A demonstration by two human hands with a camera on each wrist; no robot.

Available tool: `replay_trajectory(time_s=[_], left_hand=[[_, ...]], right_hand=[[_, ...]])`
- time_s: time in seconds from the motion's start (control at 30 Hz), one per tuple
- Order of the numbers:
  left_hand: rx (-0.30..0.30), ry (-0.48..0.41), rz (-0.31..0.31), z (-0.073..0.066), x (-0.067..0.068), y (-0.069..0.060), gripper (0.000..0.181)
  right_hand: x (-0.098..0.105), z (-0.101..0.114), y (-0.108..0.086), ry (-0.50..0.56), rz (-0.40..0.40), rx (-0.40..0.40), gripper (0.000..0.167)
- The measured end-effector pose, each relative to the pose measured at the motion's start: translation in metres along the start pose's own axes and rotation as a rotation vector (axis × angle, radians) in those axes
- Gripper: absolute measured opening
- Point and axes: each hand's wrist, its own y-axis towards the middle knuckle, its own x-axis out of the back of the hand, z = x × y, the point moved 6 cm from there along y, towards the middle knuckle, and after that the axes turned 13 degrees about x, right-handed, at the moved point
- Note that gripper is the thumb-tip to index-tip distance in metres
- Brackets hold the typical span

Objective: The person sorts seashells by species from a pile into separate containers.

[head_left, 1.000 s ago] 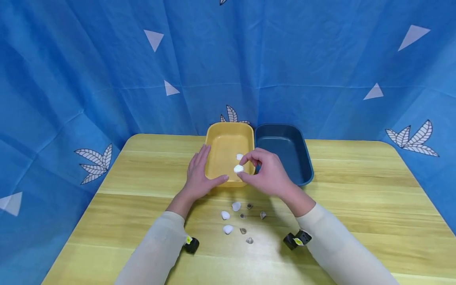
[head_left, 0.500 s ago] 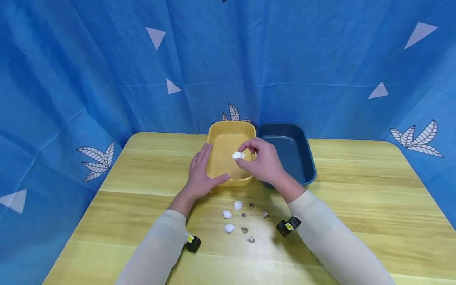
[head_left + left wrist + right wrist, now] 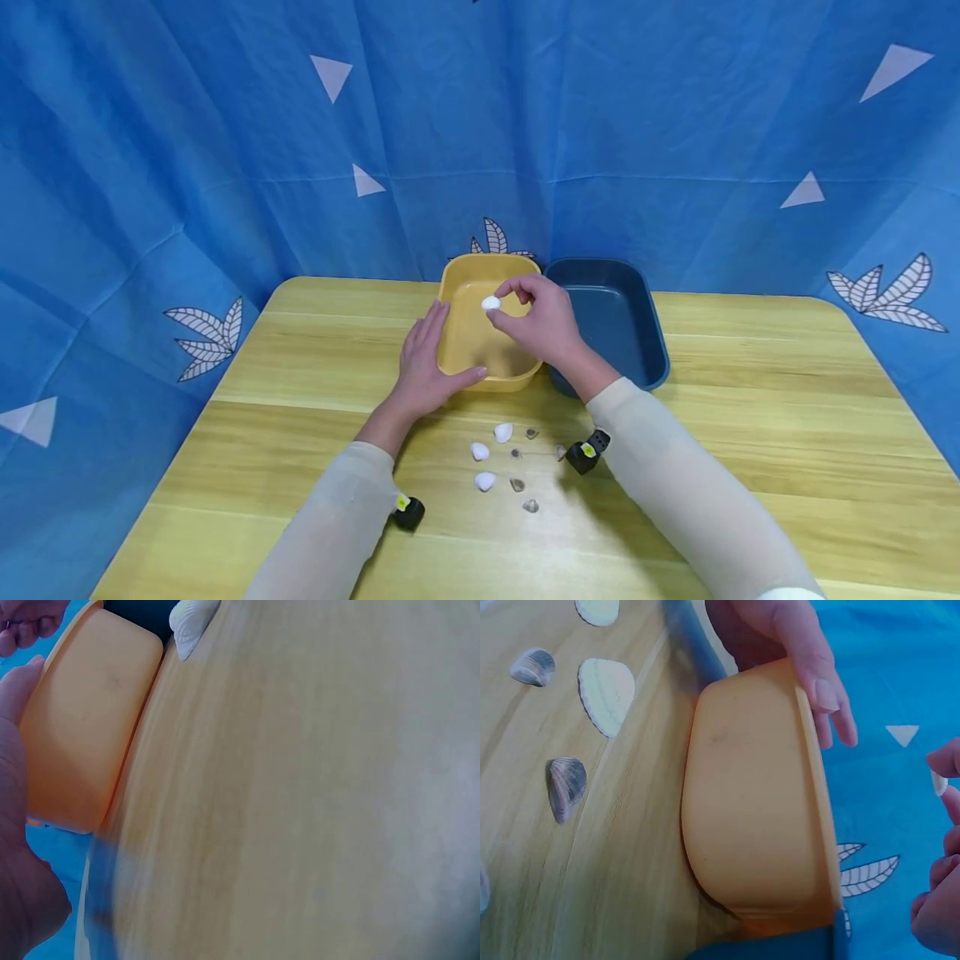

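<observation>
Over the yellow bin (image 3: pixel 474 343), my right hand (image 3: pixel 542 315) pinches a white seashell (image 3: pixel 491 303) between thumb and fingertips; the right wrist view catches the edge of that shell too. My left hand (image 3: pixel 427 367) rests against the bin's left side with straight fingers, its thumb (image 3: pixel 19 690) at the front rim. In front of the bin lie three white seashells (image 3: pixel 484 482) and several small brownish-grey seashells (image 3: pixel 517 484). Part of the bin's inside is hidden behind my right hand.
A dark blue bin (image 3: pixel 613 333) stands right beside the yellow one, partly under my right forearm. Both are near the far edge of the wooden table (image 3: pixel 750 433), with a blue patterned cloth (image 3: pixel 637 125) hanging behind.
My right hand has moved farther back and slightly left over the yellow bin, carrying its shell. Another white shell seen in the bin earlier is now out of sight. My left hand stays put.
</observation>
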Motion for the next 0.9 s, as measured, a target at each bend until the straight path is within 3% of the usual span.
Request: replay_trajectory(time_s=[0.2, 0.9], left_hand=[[-0.019, 0.000, 0.001, -0.001, 0.000, 0.000, 0.113], [-0.035, 0.002, 0.000, 0.000, -0.001, 0.001, 0.114]], right_hand=[[-0.010, -0.014, 0.006, 0.036, -0.025, -0.008, 0.021], [-0.032, -0.051, 0.013, -0.005, 0.032, -0.146, 0.024]])
